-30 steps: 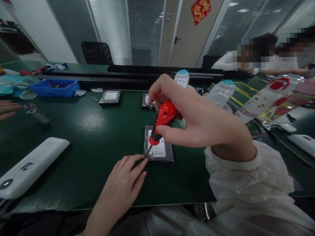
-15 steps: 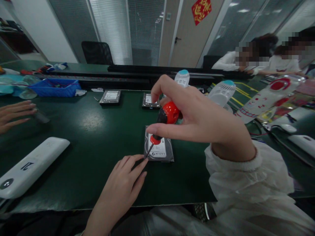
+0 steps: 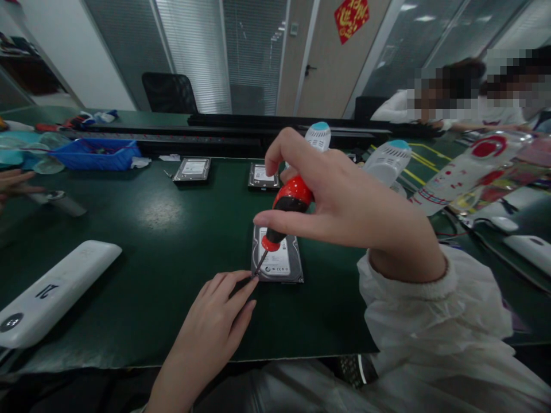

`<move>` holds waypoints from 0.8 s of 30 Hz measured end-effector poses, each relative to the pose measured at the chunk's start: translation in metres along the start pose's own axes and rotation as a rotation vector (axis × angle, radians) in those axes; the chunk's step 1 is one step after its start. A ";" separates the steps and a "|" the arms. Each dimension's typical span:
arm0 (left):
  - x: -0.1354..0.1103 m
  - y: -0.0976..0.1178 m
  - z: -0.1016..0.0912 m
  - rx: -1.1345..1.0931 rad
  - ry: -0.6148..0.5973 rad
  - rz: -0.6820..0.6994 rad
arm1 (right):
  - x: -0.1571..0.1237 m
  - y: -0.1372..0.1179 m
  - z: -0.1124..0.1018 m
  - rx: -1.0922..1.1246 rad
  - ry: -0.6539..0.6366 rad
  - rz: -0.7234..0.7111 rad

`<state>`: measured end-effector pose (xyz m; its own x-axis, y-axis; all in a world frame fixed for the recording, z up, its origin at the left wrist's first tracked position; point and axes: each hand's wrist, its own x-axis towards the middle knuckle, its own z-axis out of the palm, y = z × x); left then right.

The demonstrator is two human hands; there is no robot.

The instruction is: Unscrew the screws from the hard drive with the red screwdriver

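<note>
A hard drive point(image 3: 293, 259) with a white label lies flat on the green table in front of me. My right hand point(image 3: 331, 198) is curled round the red and black handle of a screwdriver point(image 3: 293, 195), thumb and index finger on opposite sides. The screwdriver leans, its shaft running down to the drive's near left corner. At that corner, the stretched fingertips of my left hand point(image 3: 219, 312) touch the drive's edge beside the screwdriver tip. The fingers hide the exact tip and whatever is under it.
Two more hard drives point(image 3: 192, 170) point(image 3: 263, 176) lie farther back. A blue tray point(image 3: 97, 154) stands at the back left, a white device marked 21 point(image 3: 60, 292) at the left. Another person's hand point(image 3: 17, 182) is at the left edge. White bottles point(image 3: 387, 162) stand at the right.
The screwdriver handle has turned in my right hand, its red and black pattern now showing differently. My left hand stays put. The other person's hand has moved left and away.
</note>
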<state>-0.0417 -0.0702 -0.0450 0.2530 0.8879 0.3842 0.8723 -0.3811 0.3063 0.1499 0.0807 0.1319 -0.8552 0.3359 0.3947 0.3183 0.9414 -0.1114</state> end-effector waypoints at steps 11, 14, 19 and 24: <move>-0.001 0.001 0.000 -0.008 -0.010 -0.020 | -0.001 0.000 -0.001 0.047 0.012 -0.130; -0.001 0.001 0.000 0.000 -0.007 -0.008 | -0.001 0.001 -0.001 -0.005 0.021 -0.031; -0.001 0.001 0.000 0.008 -0.006 0.003 | -0.003 0.004 -0.004 0.022 -0.007 -0.023; -0.001 0.001 0.000 0.003 0.011 0.006 | -0.001 0.004 -0.003 0.025 0.009 -0.008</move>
<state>-0.0408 -0.0718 -0.0450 0.2533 0.8829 0.3955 0.8720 -0.3853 0.3018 0.1532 0.0843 0.1333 -0.8539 0.3279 0.4042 0.3007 0.9447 -0.1312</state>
